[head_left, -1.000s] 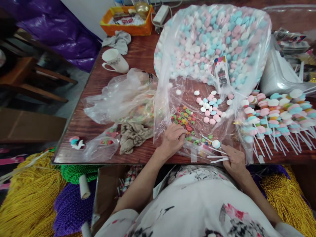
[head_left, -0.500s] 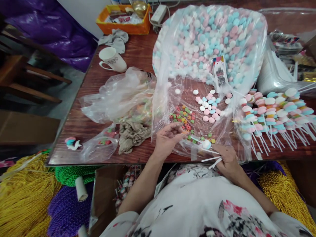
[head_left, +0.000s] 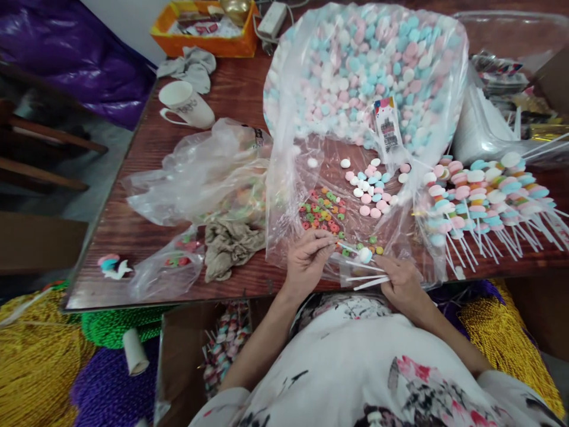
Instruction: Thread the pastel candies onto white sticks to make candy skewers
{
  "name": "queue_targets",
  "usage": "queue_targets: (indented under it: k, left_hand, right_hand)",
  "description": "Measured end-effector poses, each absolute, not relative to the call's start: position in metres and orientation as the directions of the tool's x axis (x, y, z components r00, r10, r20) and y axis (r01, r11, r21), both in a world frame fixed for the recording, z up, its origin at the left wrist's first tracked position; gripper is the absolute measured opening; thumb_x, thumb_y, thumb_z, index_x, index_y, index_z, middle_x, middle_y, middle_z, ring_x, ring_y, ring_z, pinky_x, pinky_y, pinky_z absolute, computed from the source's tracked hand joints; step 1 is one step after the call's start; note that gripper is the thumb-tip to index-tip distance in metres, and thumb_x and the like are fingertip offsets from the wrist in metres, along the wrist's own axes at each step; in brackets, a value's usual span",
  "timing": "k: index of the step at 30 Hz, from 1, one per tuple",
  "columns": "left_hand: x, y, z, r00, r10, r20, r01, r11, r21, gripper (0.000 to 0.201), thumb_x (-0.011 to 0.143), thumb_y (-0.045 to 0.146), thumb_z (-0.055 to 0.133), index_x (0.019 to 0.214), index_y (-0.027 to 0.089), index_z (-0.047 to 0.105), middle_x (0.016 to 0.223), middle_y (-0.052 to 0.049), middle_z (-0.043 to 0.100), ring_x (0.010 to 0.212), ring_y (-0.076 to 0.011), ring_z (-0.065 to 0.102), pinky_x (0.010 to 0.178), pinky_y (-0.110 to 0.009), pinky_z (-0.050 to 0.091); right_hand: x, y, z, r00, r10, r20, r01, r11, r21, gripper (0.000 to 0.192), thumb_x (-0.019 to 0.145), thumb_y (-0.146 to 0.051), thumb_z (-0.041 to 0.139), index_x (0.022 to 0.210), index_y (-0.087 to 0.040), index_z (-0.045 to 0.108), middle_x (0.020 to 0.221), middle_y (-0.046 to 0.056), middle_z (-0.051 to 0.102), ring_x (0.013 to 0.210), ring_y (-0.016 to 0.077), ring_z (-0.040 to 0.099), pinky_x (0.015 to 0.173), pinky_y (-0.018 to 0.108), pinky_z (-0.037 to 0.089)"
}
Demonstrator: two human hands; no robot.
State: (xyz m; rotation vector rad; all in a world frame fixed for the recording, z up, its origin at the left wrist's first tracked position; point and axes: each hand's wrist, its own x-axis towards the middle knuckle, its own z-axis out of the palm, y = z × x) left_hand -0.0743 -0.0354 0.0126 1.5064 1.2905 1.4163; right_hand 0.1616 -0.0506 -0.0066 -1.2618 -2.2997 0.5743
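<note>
My right hand point(head_left: 403, 281) is closed around several white sticks point(head_left: 368, 280) that fan out to the left. One of them carries a white and pale blue marshmallow point(head_left: 365, 255), and its tip points at my left fingers. My left hand point(head_left: 307, 261) pinches a small orange candy ring point(head_left: 339, 244) at that tip; whether the stick passes through it is too small to tell. Loose red, green and yellow candy rings point(head_left: 328, 209) lie on clear plastic just beyond my left hand. Behind my right hand is a loose group of pink, white and blue marshmallows point(head_left: 365, 210).
A big clear bag of marshmallows point(head_left: 355, 77) fills the back. Finished-looking marshmallow skewers point(head_left: 484, 196) are piled at right. To the left are a plastic bag point(head_left: 200, 172), a crumpled brown cloth point(head_left: 231, 246), a white mug point(head_left: 189, 105) and an orange tray point(head_left: 204, 44).
My left fingers have drawn together at the stick's tip, bringing the orange ring to it. The camera view has shifted slightly, so the table sits a little further left.
</note>
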Motion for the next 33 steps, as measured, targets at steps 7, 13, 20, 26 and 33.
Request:
queue_targets:
  k: [7,13,20,26,33]
  left_hand:
    - [-0.071,-0.042,-0.003,0.111,0.831,0.544,0.644,-0.477,0.598,0.024,0.086,0.009,0.057,0.1,0.022,0.071,0.103,-0.007,0.072,0.095,-0.0176,0.068,0.086,-0.036,0.058]
    - [-0.065,-0.037,-0.004,0.095,0.78,0.619,0.651,-0.519,0.554,0.026,0.084,0.008,0.057,0.101,0.023,0.07,0.102,-0.006,0.073,0.098,-0.0189,0.069,0.089,-0.038,0.058]
    - [-0.06,-0.028,0.0,0.111,0.739,0.664,0.522,-0.612,0.594,0.032,0.082,0.006,0.061,0.106,0.024,0.071,0.111,-0.008,0.072,0.104,-0.0216,0.069,0.092,-0.04,0.057]
    - [-0.056,-0.028,-0.001,0.138,0.78,0.61,0.506,-0.586,0.634,0.028,0.082,0.005,0.058,0.099,0.021,0.073,0.102,-0.007,0.075,0.101,-0.0206,0.07,0.092,-0.039,0.058]
    - [-0.037,-0.029,-0.001,-0.217,0.918,0.332,0.123,-0.312,0.942,0.012,0.076,0.012,0.073,0.084,0.021,0.073,0.087,-0.002,0.076,0.083,-0.016,0.072,0.081,-0.032,0.059]
  right_hand:
    - [0.16,-0.052,-0.005,-0.461,0.876,0.139,0.753,0.469,-0.462,0.044,0.07,-0.003,0.047,0.108,-0.014,0.067,0.097,0.012,0.074,0.078,0.0229,0.07,0.067,0.031,0.055]
    - [0.158,-0.054,-0.003,-0.45,0.869,0.205,0.633,0.472,-0.614,0.043,0.074,-0.004,0.043,0.11,-0.016,0.065,0.093,0.008,0.074,0.084,0.0206,0.069,0.076,0.031,0.056]
    - [0.159,-0.051,0.001,-0.465,0.871,0.157,0.7,0.47,-0.537,0.037,0.073,-0.004,0.046,0.102,-0.015,0.067,0.09,0.01,0.074,0.079,0.0205,0.069,0.07,0.028,0.054]
    - [0.169,-0.048,0.0,-0.441,0.891,0.108,0.719,0.423,-0.552,0.037,0.072,-0.003,0.046,0.099,-0.015,0.069,0.084,0.009,0.073,0.077,0.021,0.069,0.07,0.029,0.053]
    - [0.166,-0.049,-0.011,-0.306,0.919,0.25,0.456,0.372,-0.809,0.042,0.078,-0.003,0.043,0.106,-0.019,0.069,0.098,0.007,0.075,0.089,0.0192,0.072,0.08,0.031,0.056]
